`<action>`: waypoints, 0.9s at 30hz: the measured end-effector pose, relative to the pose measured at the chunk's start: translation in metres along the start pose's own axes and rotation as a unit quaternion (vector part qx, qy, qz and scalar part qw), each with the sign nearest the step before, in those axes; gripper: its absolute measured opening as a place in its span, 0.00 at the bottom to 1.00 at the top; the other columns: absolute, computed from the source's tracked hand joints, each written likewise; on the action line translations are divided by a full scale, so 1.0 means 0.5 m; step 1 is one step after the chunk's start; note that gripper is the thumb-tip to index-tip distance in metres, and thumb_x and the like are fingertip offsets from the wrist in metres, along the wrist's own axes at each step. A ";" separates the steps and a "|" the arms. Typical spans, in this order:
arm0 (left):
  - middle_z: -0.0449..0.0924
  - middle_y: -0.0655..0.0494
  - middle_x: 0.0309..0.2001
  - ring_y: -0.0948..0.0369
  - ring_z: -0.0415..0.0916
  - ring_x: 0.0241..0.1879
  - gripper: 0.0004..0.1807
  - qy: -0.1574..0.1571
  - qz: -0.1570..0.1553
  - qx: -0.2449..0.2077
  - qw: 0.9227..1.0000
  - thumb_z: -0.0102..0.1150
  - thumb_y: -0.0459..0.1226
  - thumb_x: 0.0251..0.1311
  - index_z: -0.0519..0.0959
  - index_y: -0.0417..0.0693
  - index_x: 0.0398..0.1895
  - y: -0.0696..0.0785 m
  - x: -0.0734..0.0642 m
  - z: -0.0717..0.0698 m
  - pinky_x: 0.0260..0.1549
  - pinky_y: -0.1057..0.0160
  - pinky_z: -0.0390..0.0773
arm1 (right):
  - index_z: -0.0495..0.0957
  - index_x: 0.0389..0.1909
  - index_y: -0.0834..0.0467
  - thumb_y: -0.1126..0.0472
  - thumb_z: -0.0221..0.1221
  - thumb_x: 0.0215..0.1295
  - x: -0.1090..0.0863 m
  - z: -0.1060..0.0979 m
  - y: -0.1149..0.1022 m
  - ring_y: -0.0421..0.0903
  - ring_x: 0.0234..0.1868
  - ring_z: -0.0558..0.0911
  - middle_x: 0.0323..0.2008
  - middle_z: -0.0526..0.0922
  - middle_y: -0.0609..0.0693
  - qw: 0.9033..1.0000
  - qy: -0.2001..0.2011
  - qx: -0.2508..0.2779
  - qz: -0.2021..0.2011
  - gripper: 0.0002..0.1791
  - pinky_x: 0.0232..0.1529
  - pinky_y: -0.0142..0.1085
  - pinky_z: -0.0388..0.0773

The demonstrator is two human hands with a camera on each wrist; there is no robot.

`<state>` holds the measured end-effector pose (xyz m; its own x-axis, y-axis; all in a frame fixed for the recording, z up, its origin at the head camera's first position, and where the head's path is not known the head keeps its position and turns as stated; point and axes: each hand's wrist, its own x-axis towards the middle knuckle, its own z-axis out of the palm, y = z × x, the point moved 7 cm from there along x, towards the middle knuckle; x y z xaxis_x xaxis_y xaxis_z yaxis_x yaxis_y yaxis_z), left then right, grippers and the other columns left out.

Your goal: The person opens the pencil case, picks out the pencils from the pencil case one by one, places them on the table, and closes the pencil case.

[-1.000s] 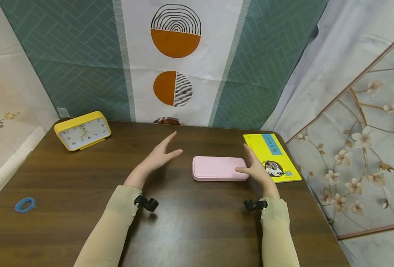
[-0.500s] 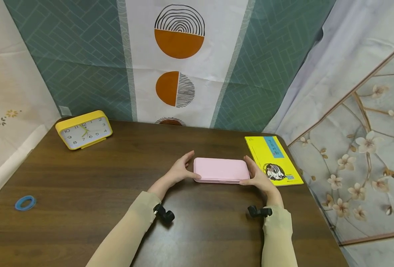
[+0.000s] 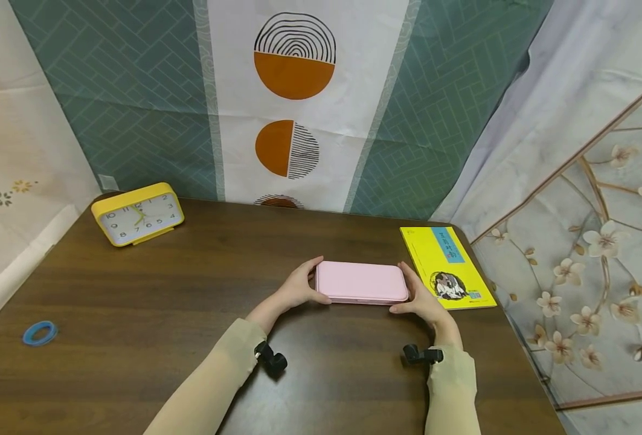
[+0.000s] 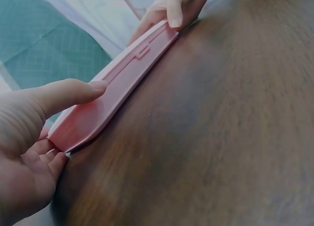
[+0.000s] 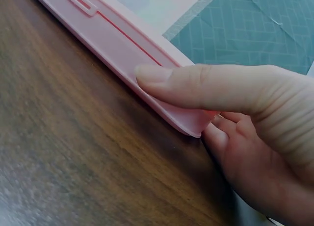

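A pink pencil case (image 3: 361,282) with a lid seam and a small front clasp lies lengthwise between my two hands, lid closed. My left hand (image 3: 297,286) grips its left end, thumb against the front side and fingers around the end. At the opposite end, my right hand (image 3: 424,300) holds it the same way; the right wrist view shows the thumb (image 5: 162,78) pressed on the front near the corner. The far fingers are partly hidden by the case. Whether its underside is touching the table or slightly raised, I cannot tell.
A yellow book (image 3: 447,266) lies just right of my right hand on the brown wooden table (image 3: 190,374). A yellow alarm clock (image 3: 138,214) stands at the back left, and a blue ring-shaped roll (image 3: 40,333) lies at the left. Fabric hangs behind and on both sides.
My left hand has moved right and nearer to me, from bare table to the case's left end, and now grips it. My right hand has closed around the right end.
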<state>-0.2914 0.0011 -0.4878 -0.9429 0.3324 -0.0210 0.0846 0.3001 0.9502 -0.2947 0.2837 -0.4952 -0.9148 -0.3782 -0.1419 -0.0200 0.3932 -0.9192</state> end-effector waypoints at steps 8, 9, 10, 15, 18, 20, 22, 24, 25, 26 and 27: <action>0.59 0.38 0.72 0.44 0.63 0.69 0.57 0.006 0.015 0.020 1.000 0.80 0.30 0.35 0.58 0.37 0.73 -0.002 -0.001 0.002 0.66 0.51 0.65 | 0.35 0.78 0.58 0.68 0.70 0.52 -0.006 -0.001 0.002 0.58 0.78 0.41 0.78 0.39 0.59 1.000 0.013 0.013 -0.001 0.62 0.57 0.11 0.55; 0.59 0.38 0.72 0.44 0.63 0.69 0.57 0.007 0.015 0.022 1.000 0.80 0.30 0.36 0.58 0.37 0.73 -0.003 -0.001 0.002 0.66 0.51 0.66 | 0.35 0.78 0.58 0.68 0.70 0.53 -0.006 -0.001 0.003 0.58 0.78 0.42 0.78 0.39 0.59 1.000 0.013 0.014 -0.001 0.62 0.57 0.11 0.56; 0.60 0.38 0.72 0.43 0.63 0.69 0.57 0.008 0.015 0.022 1.000 0.80 0.31 0.36 0.59 0.37 0.73 -0.003 -0.001 0.003 0.66 0.51 0.66 | 0.35 0.78 0.58 0.68 0.70 0.53 -0.007 -0.001 0.003 0.59 0.78 0.42 0.78 0.39 0.59 1.000 0.015 0.015 -0.001 0.61 0.57 0.11 0.56; 0.60 0.38 0.72 0.44 0.64 0.68 0.56 0.013 0.009 0.018 1.000 0.81 0.31 0.35 0.60 0.38 0.73 -0.005 -0.001 0.003 0.66 0.51 0.66 | 0.35 0.78 0.59 0.70 0.69 0.54 -0.007 -0.001 0.004 0.59 0.78 0.42 0.78 0.40 0.60 0.999 0.015 0.032 -0.005 0.61 0.56 0.11 0.58; 0.61 0.39 0.72 0.44 0.65 0.68 0.56 0.017 0.003 0.014 1.000 0.81 0.30 0.35 0.61 0.39 0.73 -0.006 -0.001 0.002 0.66 0.52 0.67 | 0.35 0.78 0.59 0.71 0.69 0.53 -0.005 -0.001 0.006 0.58 0.78 0.42 0.78 0.40 0.60 0.999 0.016 0.042 -0.006 0.61 0.56 0.12 0.60; 0.62 0.39 0.71 0.44 0.65 0.68 0.56 0.021 0.000 0.010 1.000 0.81 0.30 0.34 0.61 0.39 0.72 -0.006 -0.002 0.000 0.65 0.52 0.67 | 0.35 0.78 0.59 0.71 0.69 0.53 -0.003 -0.001 0.008 0.58 0.78 0.42 0.78 0.40 0.60 0.999 0.016 0.045 -0.007 0.61 0.56 0.12 0.60; 0.62 0.39 0.71 0.43 0.67 0.67 0.56 0.024 0.000 0.011 1.000 0.81 0.30 0.33 0.62 0.39 0.72 -0.006 -0.002 -0.002 0.65 0.52 0.68 | 0.35 0.78 0.59 0.71 0.69 0.53 -0.002 0.000 0.009 0.57 0.78 0.43 0.78 0.40 0.60 0.999 0.017 0.048 -0.007 0.61 0.56 0.12 0.61; 0.63 0.39 0.71 0.43 0.67 0.67 0.56 0.024 -0.001 0.012 1.000 0.81 0.31 0.33 0.62 0.39 0.72 -0.005 -0.001 -0.003 0.64 0.52 0.68 | 0.36 0.78 0.59 0.71 0.69 0.53 -0.002 0.000 0.009 0.58 0.78 0.43 0.78 0.41 0.60 0.999 0.020 0.048 -0.009 0.61 0.56 0.12 0.61; 0.63 0.38 0.70 0.43 0.67 0.66 0.56 0.024 0.002 0.016 1.000 0.82 0.31 0.33 0.62 0.38 0.72 -0.004 0.000 -0.004 0.64 0.52 0.69 | 0.36 0.78 0.59 0.71 0.69 0.53 -0.002 -0.001 0.009 0.58 0.78 0.43 0.78 0.41 0.60 0.999 0.020 0.047 -0.009 0.61 0.56 0.12 0.61; 0.64 0.38 0.70 0.44 0.68 0.66 0.56 0.024 0.004 0.023 0.999 0.82 0.32 0.33 0.62 0.38 0.72 -0.003 0.001 -0.004 0.64 0.52 0.69 | 0.36 0.78 0.59 0.71 0.69 0.53 -0.002 -0.001 0.010 0.59 0.78 0.44 0.78 0.41 0.61 0.999 0.022 0.046 -0.008 0.60 0.56 0.12 0.61; 0.65 0.38 0.69 0.44 0.69 0.65 0.56 0.024 0.006 0.030 0.999 0.82 0.32 0.33 0.63 0.37 0.71 -0.002 0.002 -0.004 0.63 0.52 0.70 | 0.37 0.78 0.59 0.71 0.69 0.53 -0.002 -0.001 0.010 0.59 0.78 0.44 0.78 0.41 0.61 0.999 0.023 0.044 -0.008 0.60 0.55 0.12 0.61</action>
<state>-0.2932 -0.0008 -0.4881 -0.9560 0.2931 0.0069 0.1142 0.3507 0.9295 -0.2940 0.2867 -0.4994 -0.9324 -0.3439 -0.1110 -0.0020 0.3121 -0.9501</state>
